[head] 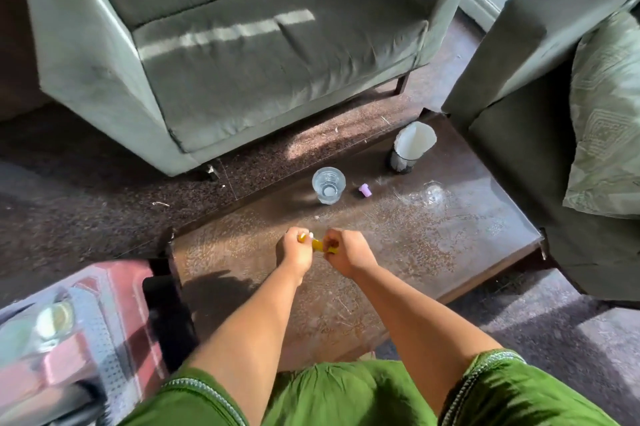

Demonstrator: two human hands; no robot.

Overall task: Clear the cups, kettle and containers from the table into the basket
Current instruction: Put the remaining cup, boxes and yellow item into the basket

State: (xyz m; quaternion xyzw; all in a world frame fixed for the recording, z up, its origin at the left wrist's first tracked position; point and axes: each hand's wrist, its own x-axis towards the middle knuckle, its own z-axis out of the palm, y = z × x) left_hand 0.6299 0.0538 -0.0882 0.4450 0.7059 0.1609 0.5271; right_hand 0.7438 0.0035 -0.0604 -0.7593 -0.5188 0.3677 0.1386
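Yellow container (320,246) between both hands, mid-table.

We count two hands, the left hand (294,247) and the right hand (344,252), sharing one small yellow container (320,246). On the one table (450,245) stand one clear cup (328,185) at twelve o'clock from the hands, one purple cap (365,190) at one o'clock, and one paper-lined dark cup (410,148) further along at one o'clock. One red basket (97,321) sits at eight o'clock.
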